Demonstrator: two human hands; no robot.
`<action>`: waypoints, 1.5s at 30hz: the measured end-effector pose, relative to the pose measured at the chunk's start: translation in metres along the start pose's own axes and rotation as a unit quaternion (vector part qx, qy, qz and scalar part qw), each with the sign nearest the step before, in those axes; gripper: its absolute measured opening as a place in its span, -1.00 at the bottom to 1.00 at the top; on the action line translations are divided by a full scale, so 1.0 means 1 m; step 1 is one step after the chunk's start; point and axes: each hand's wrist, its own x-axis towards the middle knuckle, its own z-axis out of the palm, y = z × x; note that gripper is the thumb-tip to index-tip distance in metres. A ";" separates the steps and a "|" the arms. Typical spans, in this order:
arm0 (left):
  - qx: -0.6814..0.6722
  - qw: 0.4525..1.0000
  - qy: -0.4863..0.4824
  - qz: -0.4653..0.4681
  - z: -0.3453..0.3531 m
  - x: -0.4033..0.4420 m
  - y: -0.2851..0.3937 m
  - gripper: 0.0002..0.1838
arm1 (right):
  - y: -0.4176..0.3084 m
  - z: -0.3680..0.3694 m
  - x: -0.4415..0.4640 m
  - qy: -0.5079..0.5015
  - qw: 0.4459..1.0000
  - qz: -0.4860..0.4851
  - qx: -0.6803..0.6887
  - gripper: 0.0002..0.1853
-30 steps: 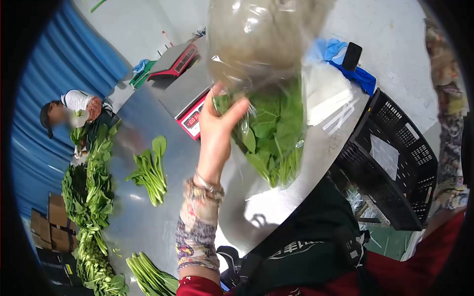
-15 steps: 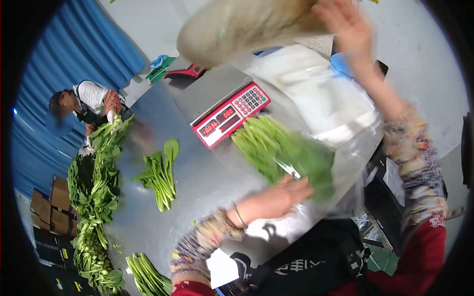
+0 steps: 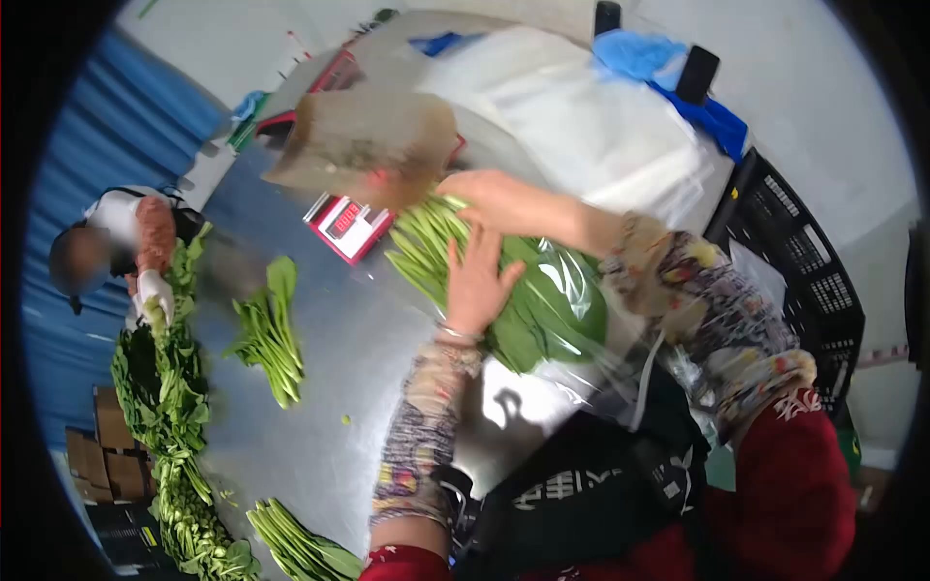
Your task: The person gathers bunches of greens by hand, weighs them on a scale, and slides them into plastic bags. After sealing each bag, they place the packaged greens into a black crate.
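My left hand [image 3: 480, 281] lies with fingers spread on a bunch of leafy green vegetables [image 3: 538, 300], whose leaf end is inside a clear plastic bag [image 3: 581, 290]. My right hand [image 3: 489, 194] reaches across above the stems; its fingers are blurred and partly hidden. Beside it, a tan, shallow, see-through object [image 3: 373, 140] is smeared by motion over the red-edged digital scale [image 3: 349, 228] and covers much of it. Whether my right hand grips this object I cannot tell. A smaller bunch of greens [image 3: 271, 334] lies left of the scale on the metal table [image 3: 339, 455].
A long heap of greens [image 3: 179, 426] runs down the table's left edge, where a co-worker [image 3: 136, 242] handles it. Another bunch [image 3: 300, 542] lies at the near edge. White plastic bags [image 3: 572, 107] are stacked at the back; a black crate [image 3: 794, 271] stands at right.
My right hand has come down and left from the upper right, and the tan object has moved down and left over the scale. My left hand has shifted from the leaves toward the stems.
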 end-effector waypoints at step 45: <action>0.041 0.985 0.040 -0.162 -0.086 -0.249 0.091 -0.59 | -0.070 -0.048 -0.394 -0.019 0.973 0.165 -0.163 -0.55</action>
